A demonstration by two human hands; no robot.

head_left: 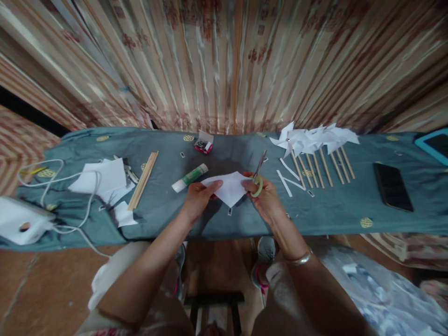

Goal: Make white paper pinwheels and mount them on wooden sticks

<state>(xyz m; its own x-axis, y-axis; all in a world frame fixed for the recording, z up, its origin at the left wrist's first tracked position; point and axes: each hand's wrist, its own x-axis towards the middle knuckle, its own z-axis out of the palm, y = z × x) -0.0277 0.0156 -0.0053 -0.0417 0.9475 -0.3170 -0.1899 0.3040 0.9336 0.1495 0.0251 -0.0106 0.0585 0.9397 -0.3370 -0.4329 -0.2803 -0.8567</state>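
A white sheet of paper [229,186], turned corner toward me, is held up over the cloth near the table's front. My left hand [201,198] pinches its left corner, thumb on top. At the opposite corner my right hand [264,196] grips the paper between thumb and fingers. That same hand also carries a pair of scissors [258,179] with pale green handles, blades pointing away from me. A green and white glue stick [190,177] lies just beyond my left hand. White paper strips [284,183] rest to the right of my right hand.
Several paper pinwheels [315,140] on wooden sticks lie at the back right, with a phone [392,186] and a blue-edged tablet [436,143] farther right. A small open box [203,143] stands at the back. Leftward are bare sticks [143,181], paper sheets [101,176] and a white corded device [24,219].
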